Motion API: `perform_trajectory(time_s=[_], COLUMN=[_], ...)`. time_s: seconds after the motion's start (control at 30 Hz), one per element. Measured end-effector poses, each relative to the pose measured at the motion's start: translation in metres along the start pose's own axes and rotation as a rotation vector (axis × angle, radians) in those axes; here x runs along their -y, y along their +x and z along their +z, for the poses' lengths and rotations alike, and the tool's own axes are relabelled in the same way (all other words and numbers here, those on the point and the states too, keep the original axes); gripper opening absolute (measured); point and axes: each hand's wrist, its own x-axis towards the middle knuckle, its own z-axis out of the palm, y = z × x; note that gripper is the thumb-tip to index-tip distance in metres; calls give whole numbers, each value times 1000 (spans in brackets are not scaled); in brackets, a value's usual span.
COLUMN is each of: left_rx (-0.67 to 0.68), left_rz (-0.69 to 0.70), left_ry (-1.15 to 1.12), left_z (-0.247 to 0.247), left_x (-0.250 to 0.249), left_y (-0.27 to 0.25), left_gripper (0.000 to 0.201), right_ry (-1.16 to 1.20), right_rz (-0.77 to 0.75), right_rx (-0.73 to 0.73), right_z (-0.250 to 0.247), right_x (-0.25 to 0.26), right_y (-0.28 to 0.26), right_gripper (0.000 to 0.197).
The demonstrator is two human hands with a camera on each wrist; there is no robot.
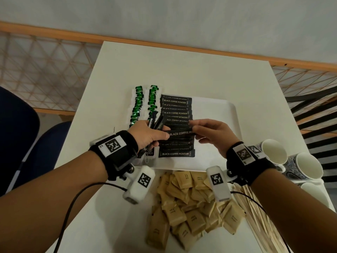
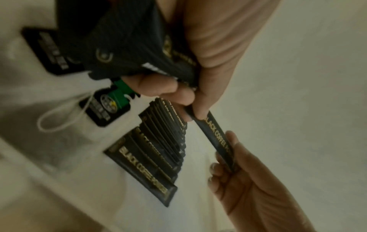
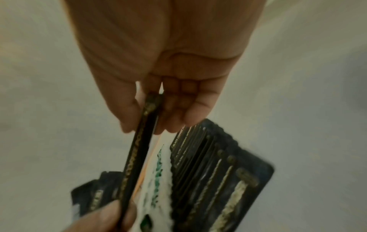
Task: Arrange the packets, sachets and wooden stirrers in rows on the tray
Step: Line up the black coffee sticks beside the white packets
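A white tray (image 1: 218, 110) carries a row of black coffee sachets (image 1: 176, 108) and two rows of green-and-white packets (image 1: 137, 105). My left hand (image 1: 151, 133) grips a bundle of black sachets (image 1: 157, 122) and pinches one end of a single black coffee sachet (image 1: 180, 133). My right hand (image 1: 209, 134) pinches that sachet's other end, above the row. The left wrist view shows the held sachet (image 2: 214, 138) between both hands, and the right wrist view shows it (image 3: 139, 149) edge-on. Brown sachets (image 1: 189, 203) and wooden stirrers (image 1: 259, 216) lie on the table near me.
Paper cups (image 1: 291, 161) stand at the tray's right near corner. The white table (image 1: 182, 70) reaches back towards a wooden rail. A dark blue chair (image 1: 27, 134) stands at the left. The tray's right half is bare.
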Motion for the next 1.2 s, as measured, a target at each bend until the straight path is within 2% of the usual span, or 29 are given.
perform_trajectory(time_s=[0.07,0.17,0.23,0.37,0.47,0.6,0.9,1.07,1.13,1.2], left_rx=[0,2,-44,-91,-67,-84,12,53,55,43], left_rz=[23,40,47,-105,-193,-193,-135,-157,-154,-152], left_ry=[67,73,46,-231,-397,-497,-478,-473,-476,-467], left_z=[-2,-2,-3,-12,-19,-21,-17,-17,-15,-13], left_x=[2,3,2,-8,-15,-17,-6,-3,-3,-3], left_y=[1,0,1,3,2,1,6,6,5,6], left_gripper=[16,12,20,22,23,27,19,9,10,12], right_ry=[-149,-576,-783,-954,-985,-1020,-1075,-1108,-1068,-925], right_rz=[-12,-43,-90,-52,-18,-14,-71,-98,-132,-189], right_rx=[40,50,29,114,149,145,103,98,65,10], right_z=[-3,-3,-3,0,8,15,23,22,19,18], right_x=[-3,-7,-9,-17,-21,-24,-27,-29,-29,-26], right_y=[-1,-5,-7,-7,-5,-1,6,6,6,6], right_gripper=[19,18,14,10,9,5,8,12,15,9])
